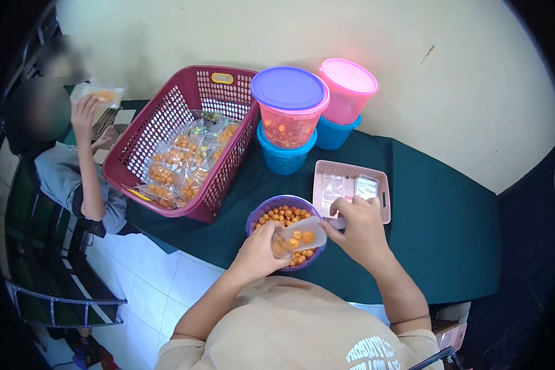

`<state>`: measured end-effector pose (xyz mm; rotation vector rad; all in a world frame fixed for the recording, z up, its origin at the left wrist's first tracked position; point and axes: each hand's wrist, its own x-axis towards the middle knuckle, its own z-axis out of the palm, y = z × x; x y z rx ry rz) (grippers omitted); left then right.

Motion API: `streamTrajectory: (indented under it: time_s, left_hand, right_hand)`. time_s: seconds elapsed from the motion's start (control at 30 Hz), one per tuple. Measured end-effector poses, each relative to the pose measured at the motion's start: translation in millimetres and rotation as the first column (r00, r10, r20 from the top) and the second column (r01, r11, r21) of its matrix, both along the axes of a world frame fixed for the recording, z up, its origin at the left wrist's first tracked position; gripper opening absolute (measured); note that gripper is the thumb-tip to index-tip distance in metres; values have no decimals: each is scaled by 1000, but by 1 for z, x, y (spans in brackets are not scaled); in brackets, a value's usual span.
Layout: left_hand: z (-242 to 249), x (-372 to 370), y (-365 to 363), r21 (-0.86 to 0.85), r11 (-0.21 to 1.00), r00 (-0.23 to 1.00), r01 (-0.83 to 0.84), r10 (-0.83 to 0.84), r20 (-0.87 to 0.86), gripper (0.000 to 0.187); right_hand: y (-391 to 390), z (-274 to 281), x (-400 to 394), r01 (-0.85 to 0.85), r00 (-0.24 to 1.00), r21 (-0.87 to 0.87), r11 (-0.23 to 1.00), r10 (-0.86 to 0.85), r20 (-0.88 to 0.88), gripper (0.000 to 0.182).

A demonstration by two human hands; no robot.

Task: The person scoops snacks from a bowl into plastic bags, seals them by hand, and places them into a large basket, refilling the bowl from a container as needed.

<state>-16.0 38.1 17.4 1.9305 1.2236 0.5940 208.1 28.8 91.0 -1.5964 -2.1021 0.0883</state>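
Note:
Over a purple bowl [253, 219] of round orange snacks, my left hand [257, 251] is closed on a clear plastic bag [313, 232] with a few orange balls inside. My right hand [359, 229] is at the bag's open end, between the bowl and a pink tray [383, 213]. Its thumb and fingers are pinched near a small pale piece that I cannot make out. Flat clear packets [333, 187] lie in the tray, just beyond my right hand.
A maroon basket [114, 161] holds several filled snack bags [185, 157]. Behind the bowl stand stacked tubs with a purple lid [288, 88] and a pink lid [349, 75]. At the left, another person [83, 172] holds up a bag [108, 95].

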Motion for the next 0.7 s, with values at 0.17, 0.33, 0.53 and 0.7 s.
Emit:
streamTrajectory:
  time_s: [0.17, 0.33, 0.53, 0.7]
  left_hand:
    - [6, 0, 7, -175, 979, 966, 102, -55, 254, 55]
    - [13, -12, 28, -462, 731, 738, 502, -84, 669, 70]
    - [-9, -24, 33, -322, 572, 367, 755, 39, 929, 68]
    - [4, -59, 20, -313, 804, 491, 505, 30, 871, 46]
  right_hand:
    - [5, 34, -9, -269, 955, 244, 932, 224, 196, 25]
    - [7, 66, -22, -563, 797, 332, 757, 389, 463, 19]
    - [7, 79, 5, -403, 894, 520, 753, 204, 398, 21]
    - [21, -22, 9, -152, 948, 168, 974, 96, 302, 20]
